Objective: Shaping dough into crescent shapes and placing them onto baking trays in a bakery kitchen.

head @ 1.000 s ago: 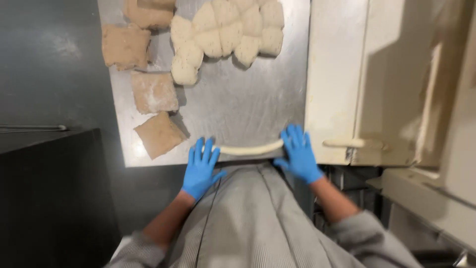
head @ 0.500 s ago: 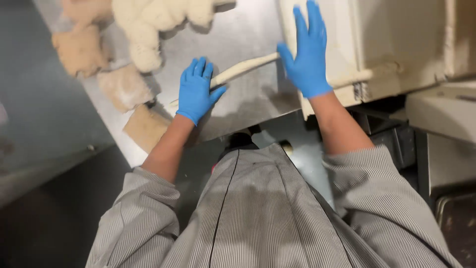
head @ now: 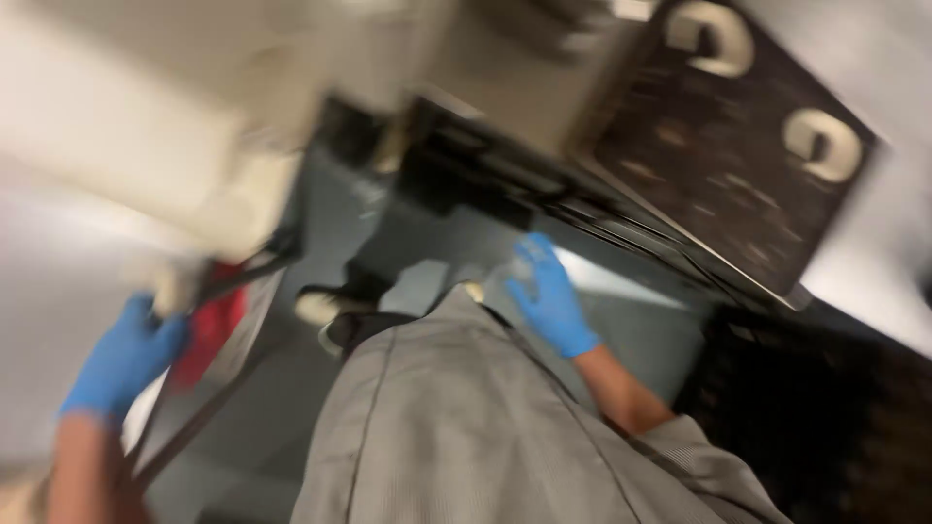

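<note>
The view is heavily blurred. The left hand in its blue glove (head: 121,354) is down at the left edge, its grip curled around something pale and smeared, too blurred to name, at the end of a thin dark metal bar (head: 238,277). Just beside that hand sits a red patch of something soft (head: 212,335), against the pale metal edge of the surface (head: 248,325).

The right hand, also in a blue glove (head: 549,296), is held out over the grey floor (head: 621,330), fingers (head: 534,254) loosely together; I cannot tell whether it grips anything, though a pale smear shows at its palm.

Up at the right a dark rectangular baking tray (head: 718,165) tilts across the corner, carrying two pale curved pieces of dough (head: 714,34). The person's grey striped jacket (head: 456,417) fills the bottom middle, a dark shoe (head: 335,311) just above it.
</note>
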